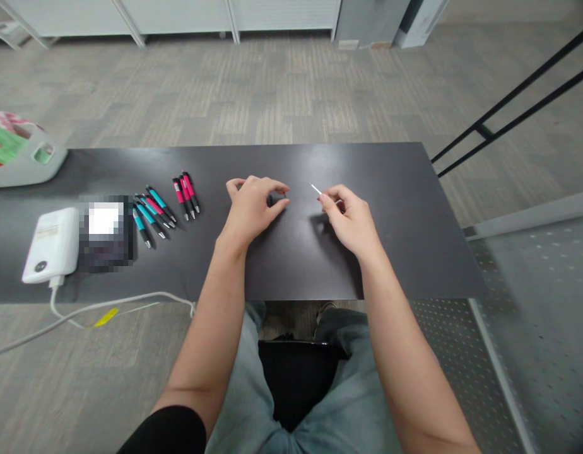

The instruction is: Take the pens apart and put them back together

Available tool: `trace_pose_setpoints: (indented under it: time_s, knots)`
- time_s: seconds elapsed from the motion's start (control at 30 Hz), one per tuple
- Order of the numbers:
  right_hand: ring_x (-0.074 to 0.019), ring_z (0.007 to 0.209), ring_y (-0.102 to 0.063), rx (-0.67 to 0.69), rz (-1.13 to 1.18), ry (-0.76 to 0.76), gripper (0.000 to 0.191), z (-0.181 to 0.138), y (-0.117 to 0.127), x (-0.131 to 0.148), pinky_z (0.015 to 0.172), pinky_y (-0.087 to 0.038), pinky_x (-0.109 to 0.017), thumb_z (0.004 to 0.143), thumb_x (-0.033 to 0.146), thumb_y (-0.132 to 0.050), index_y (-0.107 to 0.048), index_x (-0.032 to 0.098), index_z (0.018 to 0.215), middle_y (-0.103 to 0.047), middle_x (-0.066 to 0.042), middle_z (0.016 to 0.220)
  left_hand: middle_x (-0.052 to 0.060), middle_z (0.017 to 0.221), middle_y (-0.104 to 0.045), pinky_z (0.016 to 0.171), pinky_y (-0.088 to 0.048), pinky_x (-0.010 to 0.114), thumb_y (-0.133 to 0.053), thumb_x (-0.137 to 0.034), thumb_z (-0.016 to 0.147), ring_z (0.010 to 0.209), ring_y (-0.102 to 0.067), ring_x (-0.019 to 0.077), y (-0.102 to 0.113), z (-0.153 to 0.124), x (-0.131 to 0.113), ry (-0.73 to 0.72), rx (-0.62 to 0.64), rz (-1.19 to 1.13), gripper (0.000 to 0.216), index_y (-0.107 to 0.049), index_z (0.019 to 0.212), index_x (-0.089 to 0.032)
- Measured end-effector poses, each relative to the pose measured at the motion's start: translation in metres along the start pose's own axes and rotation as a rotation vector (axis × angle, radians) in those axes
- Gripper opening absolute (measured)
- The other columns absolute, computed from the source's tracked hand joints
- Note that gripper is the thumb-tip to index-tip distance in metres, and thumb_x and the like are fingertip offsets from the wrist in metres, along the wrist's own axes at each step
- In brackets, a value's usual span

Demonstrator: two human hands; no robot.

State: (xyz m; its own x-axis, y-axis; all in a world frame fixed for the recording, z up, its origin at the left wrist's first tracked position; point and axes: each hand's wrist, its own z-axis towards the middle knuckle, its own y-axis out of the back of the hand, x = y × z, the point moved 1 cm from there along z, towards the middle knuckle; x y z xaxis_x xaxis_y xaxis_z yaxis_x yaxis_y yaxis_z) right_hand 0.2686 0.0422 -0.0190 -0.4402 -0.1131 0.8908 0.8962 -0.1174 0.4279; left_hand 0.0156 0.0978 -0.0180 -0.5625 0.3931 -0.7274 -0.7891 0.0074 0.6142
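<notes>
My left hand hovers over the middle of the dark table, its thumb and index fingertip close together in a pinch. Between those fingertips a tiny piece seems to show, too small to name. To its right, my right hand is closed, pinching a thin white pen refill whose narrow tip points up and left towards my left hand. The two hands are apart. Left of my left hand lie several pink and black pens in a small group, with several blue and pink pens beyond them.
A white power bank with a plugged-in white cable lies at the left, beside a pixelated dark object. A white basket stands at the far left. The dark table ends on the right near a black metal frame.
</notes>
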Motion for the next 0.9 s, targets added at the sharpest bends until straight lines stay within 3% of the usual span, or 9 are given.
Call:
trace_pose_setpoints:
  time_s: [0.17,0.33,0.47,0.63,0.8,0.9]
  knots:
    - [-0.0242,0.077,-0.061,0.005,0.010,-0.008,0.035,0.000,0.000,0.000,0.077,-0.048,-0.041,0.109,0.064,-0.077,-0.073,0.030,0.099,-0.072,-0.002,0.086,0.008,0.112,-0.095,0.133,-0.025,0.072,-0.094,-0.042,0.092,0.121,-0.075,0.0454,0.000,0.000,0.005,0.010,0.060,0.089,0.003,-0.094,0.093,-0.039]
    - [-0.0242,0.078,-0.060,-0.001,0.000,-0.010,0.040,0.000,0.000,0.000,0.075,-0.048,-0.040,0.109,0.069,-0.078,-0.074,0.030,0.100,-0.075,-0.002,0.088,0.008,0.112,-0.096,0.138,-0.020,0.074,-0.092,-0.053,0.100,0.125,-0.074,0.0458,0.004,-0.001,0.004,-0.022,0.045,0.058,0.015,-0.095,0.090,-0.042]
    - [-0.0239,0.078,-0.061,-0.004,0.001,-0.009,0.041,0.000,0.002,-0.002,0.076,-0.048,-0.040,0.109,0.069,-0.078,-0.074,0.030,0.101,-0.074,-0.002,0.088,0.008,0.103,-0.094,0.139,-0.021,0.073,-0.101,-0.051,0.092,0.120,-0.072,0.0459,0.006,-0.001,0.006,-0.006,0.035,0.022,0.008,-0.097,0.092,-0.044]
    - [-0.0235,0.078,-0.062,-0.002,-0.001,-0.002,0.039,0.000,0.003,-0.001,0.078,-0.047,-0.039,0.110,0.066,-0.078,-0.072,0.029,0.101,-0.072,-0.002,0.089,0.009,0.098,-0.092,0.140,-0.022,0.077,-0.101,-0.064,0.093,0.122,-0.071,0.0467,0.007,-0.002,0.003,0.022,0.011,0.064,0.023,-0.096,0.089,-0.042]
    - [-0.0227,0.078,-0.060,-0.005,-0.019,-0.012,0.038,0.000,0.002,0.001,0.078,-0.047,-0.039,0.111,0.065,-0.075,-0.071,0.029,0.100,-0.071,-0.001,0.088,0.007,0.116,-0.096,0.140,-0.022,0.078,-0.092,-0.050,0.101,0.131,-0.073,0.0459,0.011,-0.006,-0.008,0.052,0.096,0.262,0.011,-0.099,0.102,-0.041]
    - [-0.0232,0.078,-0.061,-0.003,-0.016,-0.019,0.038,0.000,0.003,0.001,0.076,-0.048,-0.039,0.110,0.066,-0.075,-0.071,0.030,0.100,-0.071,-0.002,0.089,0.006,0.115,-0.097,0.139,-0.022,0.078,-0.093,-0.049,0.100,0.129,-0.073,0.0457,0.013,-0.007,-0.009,0.048,0.098,0.284,0.010,-0.098,0.103,-0.042]
